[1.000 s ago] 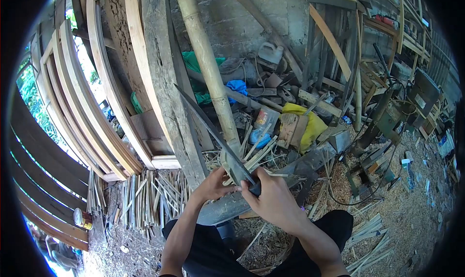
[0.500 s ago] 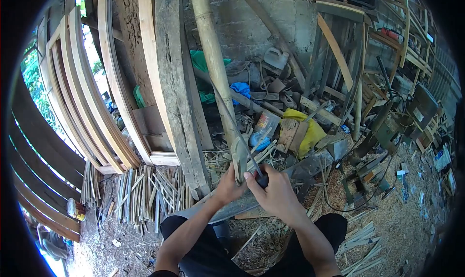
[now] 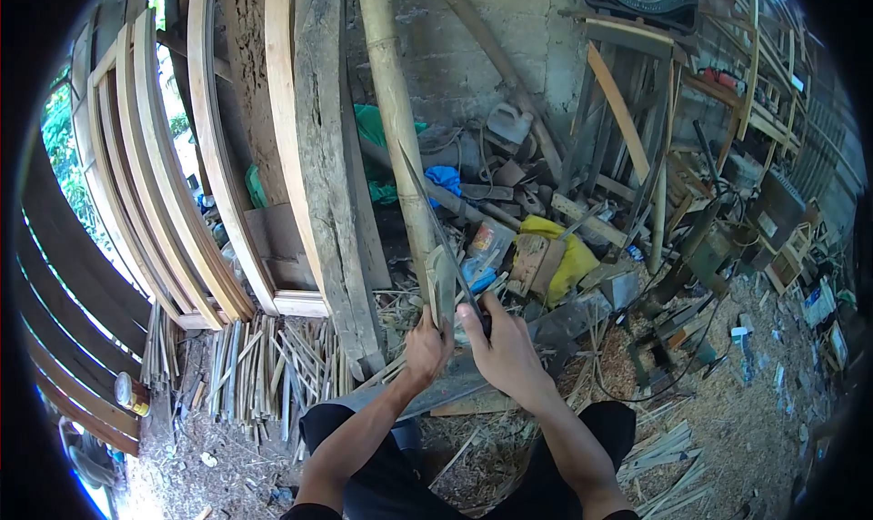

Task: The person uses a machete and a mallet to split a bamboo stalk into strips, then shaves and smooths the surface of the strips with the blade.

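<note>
My left hand (image 3: 426, 348) is closed round the lower end of a short pale strip of bamboo (image 3: 442, 283), which stands upright. Beside it, my right hand (image 3: 505, 349) grips the dark handle of a long thin blade (image 3: 462, 279). The blade points up and to the left and lies close along the strip's right side. Behind both leans a thick bamboo pole (image 3: 389, 74). My fingers hide most of the handle.
A weathered wooden post (image 3: 332, 174) stands left of the pole, with bundled sticks (image 3: 245, 370) on the floor. A low beam (image 3: 455, 383) crosses before my knees. Beyond lie a yellow bag (image 3: 573, 263) and a white jug (image 3: 509, 122). Metal equipment (image 3: 709, 247) stands at the right.
Both hands have shifted slightly left in the view. The strip now stands more upright, and the blade lies closer along it. The background has also shifted a little left.
</note>
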Tool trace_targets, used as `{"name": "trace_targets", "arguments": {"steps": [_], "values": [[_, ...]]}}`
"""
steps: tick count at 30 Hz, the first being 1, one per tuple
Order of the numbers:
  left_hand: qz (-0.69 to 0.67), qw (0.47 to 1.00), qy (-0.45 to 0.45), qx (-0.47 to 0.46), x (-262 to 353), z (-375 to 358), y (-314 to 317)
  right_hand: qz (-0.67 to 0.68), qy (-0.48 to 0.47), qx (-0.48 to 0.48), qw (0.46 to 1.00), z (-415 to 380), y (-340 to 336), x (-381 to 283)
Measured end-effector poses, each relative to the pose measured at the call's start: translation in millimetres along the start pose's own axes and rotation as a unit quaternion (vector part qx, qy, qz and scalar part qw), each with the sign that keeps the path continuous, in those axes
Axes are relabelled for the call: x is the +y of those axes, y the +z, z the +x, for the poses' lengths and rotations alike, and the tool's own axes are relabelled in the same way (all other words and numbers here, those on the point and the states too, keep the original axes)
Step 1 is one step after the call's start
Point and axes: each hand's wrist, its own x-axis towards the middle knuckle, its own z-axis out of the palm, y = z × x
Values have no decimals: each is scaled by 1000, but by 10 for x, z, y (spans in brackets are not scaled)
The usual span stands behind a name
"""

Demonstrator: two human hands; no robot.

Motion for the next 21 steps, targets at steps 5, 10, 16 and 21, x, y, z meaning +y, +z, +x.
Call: {"name": "trace_targets", "arguments": {"steps": [5, 10, 16, 21], "values": [[-33, 999, 23, 28, 39, 16, 30, -49, -42, 13, 998, 28, -75, 39], [-13, 999, 36, 2, 51, 1, 59, -117, -86, 75, 987, -43, -132, -36], [-31, 999, 40, -1, 76, -32, 45, -170, -80, 41, 981, -110, -182, -154], [-29, 999, 28, -24, -6, -87, 29, -119, -76, 26, 990, -212, -85, -156]]}}
